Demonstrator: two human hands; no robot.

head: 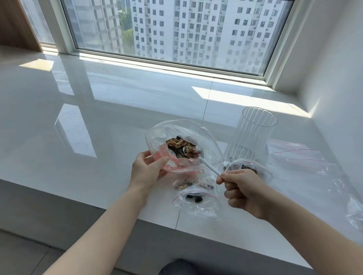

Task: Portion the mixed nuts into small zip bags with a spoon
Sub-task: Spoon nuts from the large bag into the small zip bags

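Spoon loaded with walnut pieces, bowl sitting inside the mouth of the big nut bag; white handle pinched at its end by the right hand, remaining fingers curled into the palm. Left hand pinching the bag's near lip, pink where the film bunches, holding the opening wide.

Probably mid-scoop. Best done by keeping the bowl level on the way out, lifting clear of the plastic lip rather than dragging across it, and carrying low over the desk toward a small bag. Worth opening the target bag's mouth first, since limp film collapses and spills a heaped load. Modest scoops safer than piled ones.

Mixed nuts lumpy and irregular: pale, crinkled walnut halves among dark, smooth pieces. Bags thin, clear, crinkly, with red zip lines. Small filled bags lying flat just in front of the big one, another behind the right hand. Empty bags spread to the right. Ribbed clear tumbler upright, rigid, beside the big bag. Desk top glossy white, hard, slippery under plastic.
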